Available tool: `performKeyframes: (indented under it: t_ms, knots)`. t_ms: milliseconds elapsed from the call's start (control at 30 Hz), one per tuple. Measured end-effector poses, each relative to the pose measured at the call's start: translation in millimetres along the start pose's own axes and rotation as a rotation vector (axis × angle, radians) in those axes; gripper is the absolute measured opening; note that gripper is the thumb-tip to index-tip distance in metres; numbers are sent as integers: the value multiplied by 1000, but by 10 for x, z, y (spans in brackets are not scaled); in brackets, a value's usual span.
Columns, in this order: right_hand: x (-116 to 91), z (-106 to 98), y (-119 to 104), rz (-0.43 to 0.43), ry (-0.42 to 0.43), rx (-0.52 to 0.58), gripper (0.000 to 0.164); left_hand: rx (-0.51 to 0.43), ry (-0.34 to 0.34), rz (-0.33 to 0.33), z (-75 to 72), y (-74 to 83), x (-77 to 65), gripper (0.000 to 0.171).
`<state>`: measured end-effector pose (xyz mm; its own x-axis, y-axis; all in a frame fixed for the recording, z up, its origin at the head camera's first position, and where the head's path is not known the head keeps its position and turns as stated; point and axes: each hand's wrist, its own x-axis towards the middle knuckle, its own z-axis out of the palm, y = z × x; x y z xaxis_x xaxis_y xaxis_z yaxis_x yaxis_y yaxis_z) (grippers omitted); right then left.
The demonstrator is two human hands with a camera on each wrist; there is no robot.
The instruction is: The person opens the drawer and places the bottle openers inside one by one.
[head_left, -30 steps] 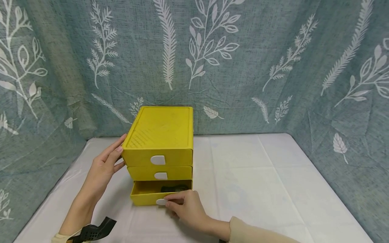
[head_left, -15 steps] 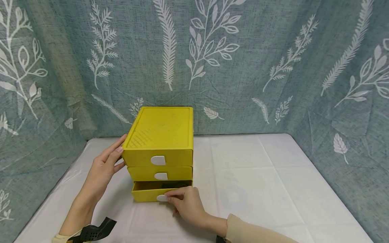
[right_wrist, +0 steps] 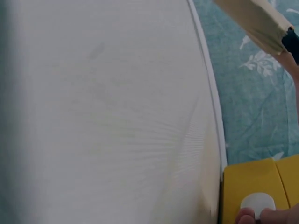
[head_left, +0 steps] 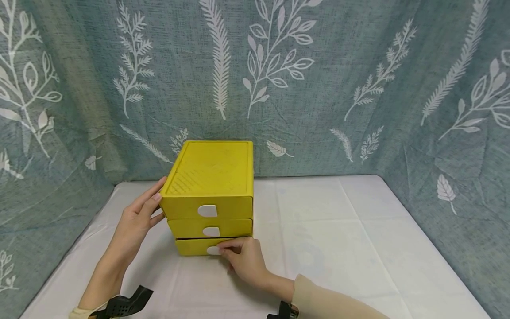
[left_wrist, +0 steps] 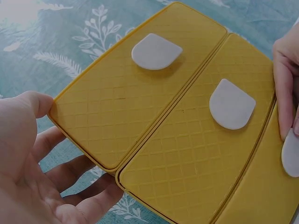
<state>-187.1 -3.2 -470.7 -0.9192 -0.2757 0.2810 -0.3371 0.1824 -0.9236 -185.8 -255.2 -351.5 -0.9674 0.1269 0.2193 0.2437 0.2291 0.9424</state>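
Observation:
A yellow three-drawer storage box (head_left: 211, 168) stands on the white cloth, each drawer front bearing a white tab handle. My left hand (head_left: 137, 217) rests against the box's left side near the upper front corner, thumb at the edge and fingers spread along the side. At the bottom drawer (head_left: 192, 247), my right hand (head_left: 245, 261) pinches the white drawer handle (head_left: 213, 250) between thumb and fingers. That drawer's front lies about level with the ones above, and its inside is hidden. The same drawer handle (right_wrist: 258, 201) shows between the fingertips in the right wrist view.
A white cloth (head_left: 326, 239) covers the table under the box. Behind and at both sides hangs a blue-green curtain (head_left: 342, 79) with white leaf prints. A black strap (head_left: 123, 306) sits on the left wrist.
My right hand has pushed the bottom drawer inward until its front meets the box, so the dark object inside is now out of sight. The left hand has stayed in place.

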Motion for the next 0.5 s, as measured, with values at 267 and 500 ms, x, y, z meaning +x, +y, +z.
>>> performKeyframes:
  t_ms: [267,500]
  knots:
    - [15,-57,40,5,-59,-2,15,-8,-9,6,5,-9,20,54]
    - [-110,-367,-114,63,-169,56,15,5,-15,16,-43,-53,21,53]
